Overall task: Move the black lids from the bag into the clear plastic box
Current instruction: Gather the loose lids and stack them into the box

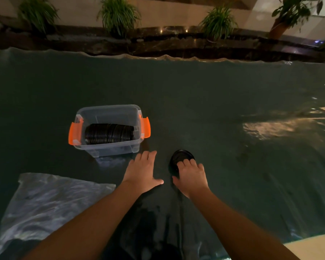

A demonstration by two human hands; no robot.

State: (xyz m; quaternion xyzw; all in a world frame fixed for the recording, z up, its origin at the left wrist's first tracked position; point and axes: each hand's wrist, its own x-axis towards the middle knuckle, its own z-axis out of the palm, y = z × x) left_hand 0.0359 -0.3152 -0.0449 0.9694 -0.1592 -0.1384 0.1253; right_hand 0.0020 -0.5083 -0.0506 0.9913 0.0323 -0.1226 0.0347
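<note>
A clear plastic bag [51,205] lies crumpled at the near left of the dark-covered table [214,109]; a second plastic sheet under the forearms is too dim to make out. Just beyond, the left hand [142,170] hovers with fingers spread, holding nothing, while the right hand [192,175] curls its fingers over a short stack of black lids [181,156]. The clear plastic box [109,128], with orange latches, stands farther off to the left, nearer the left hand, and already holds a row of lids on edge running left to right. No readable writing shows. Potted plants [118,14] line the far ledge.
</note>
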